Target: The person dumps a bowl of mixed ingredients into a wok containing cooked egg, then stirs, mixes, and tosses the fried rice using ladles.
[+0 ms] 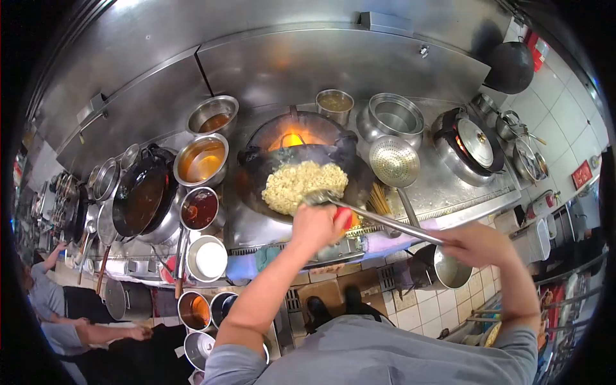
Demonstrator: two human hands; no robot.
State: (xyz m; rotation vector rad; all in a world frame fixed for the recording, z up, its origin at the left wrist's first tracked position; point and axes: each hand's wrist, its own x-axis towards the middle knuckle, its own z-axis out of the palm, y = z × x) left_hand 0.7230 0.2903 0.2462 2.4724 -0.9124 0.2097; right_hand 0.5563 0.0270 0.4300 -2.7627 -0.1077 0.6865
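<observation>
A dark wok (253, 192) sits over the stove, holding a pale yellow, crumbly food that looks like fried rice or egg (301, 183). My left hand (314, 226) is closed at the wok's near edge, with a red cloth or pad (346, 219) by the fingers; the exact grip is partly hidden. My right hand (471, 245) is wrapped around the end of a long metal ladle (391, 222). The ladle's head lies at the near right side of the food, close to my left hand.
Flames (292, 139) rise behind the wok. A perforated strainer (394, 162) and a steel pot (391, 119) stand to the right. Bowls of amber liquid (202, 160) and red sauce (199, 208) are on the left, beside another wok (138, 199). Other people (54, 301) are at lower left.
</observation>
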